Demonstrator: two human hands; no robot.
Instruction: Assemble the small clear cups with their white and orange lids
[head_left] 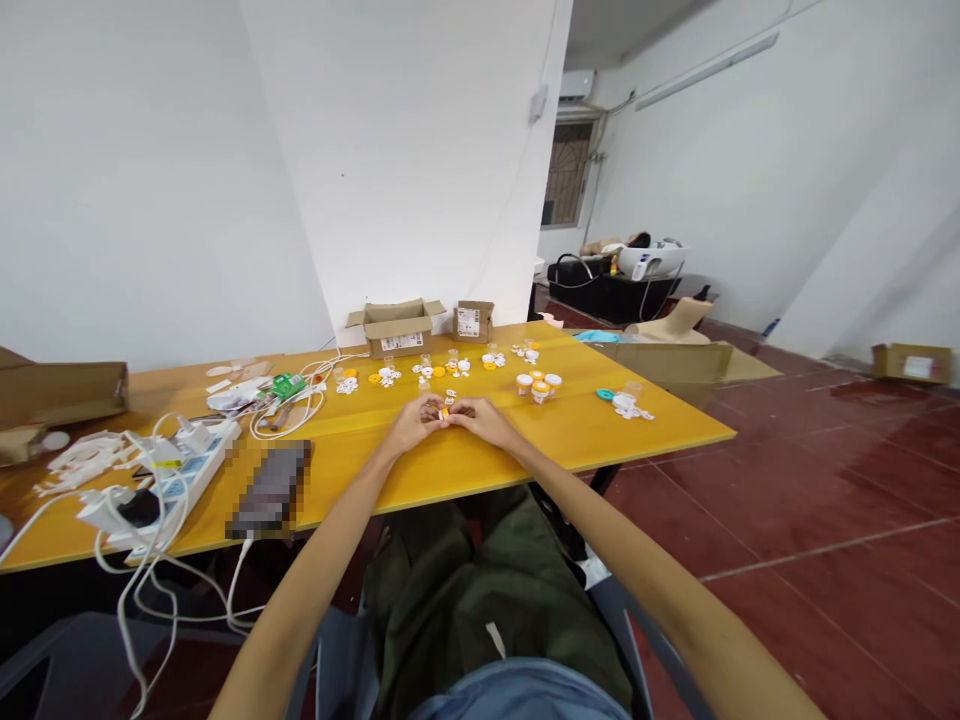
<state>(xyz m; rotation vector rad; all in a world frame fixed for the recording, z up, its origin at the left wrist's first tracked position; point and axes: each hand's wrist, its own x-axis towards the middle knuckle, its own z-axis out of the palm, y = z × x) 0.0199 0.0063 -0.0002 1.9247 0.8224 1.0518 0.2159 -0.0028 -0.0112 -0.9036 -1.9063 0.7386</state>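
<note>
A small orange-and-white piece point(444, 413) is held just above the near part of the yellow table point(570, 435). It is pinched between the fingertips of the left hand point(415, 422) and of the right hand point(482, 420); the other fingers are seen curled. The piece is partly covered by the fingers, so it cannot be told whether it is a lid or a whole jar.

Just behind this piece, white bits point(451, 397) are scattered; their shape is too small to be made out. To its right, a group of lidded jars point(539, 388) is placed, and farther right a teal lid point(605, 394) is laid beside a heap of white pieces point(631, 407). Well beyond it, an open cardboard box point(395, 335) is stood near the white wall point(427, 170); its inside is hidden.

To its left, a dark device point(270, 490) is obscured by blocks, and a power strip point(196, 468) is partly covered by white cables. Far to its right, red floor tiles point(810, 500) are seen, and a cardboard carton is cut by the frame at the left edge.
</note>
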